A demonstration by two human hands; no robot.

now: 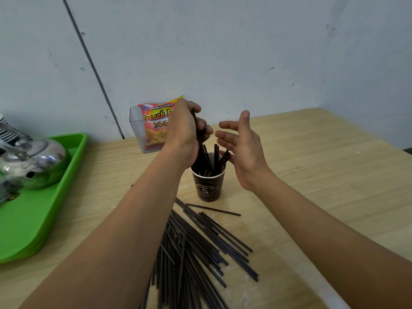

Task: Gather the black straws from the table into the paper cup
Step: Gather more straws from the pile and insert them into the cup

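Gripping black straws (215, 155) in curled left hand (186, 130) fingers, ends seemingly inside the paper cup (208, 186), with right hand (243, 150) spread empty beside it. Heaped loose on the surface (312, 175) nearby too. Light, stiff, slippery: pinch bunches mid-length.

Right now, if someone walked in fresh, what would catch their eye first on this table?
The hands above the dark paper cup mid-table: the left hand grips black straws standing in it, the right hand is open beside it. Nearer the person, a big pile of loose straws fans across the wood. At the left, a shiny metal kettle sits on a bright green tray.
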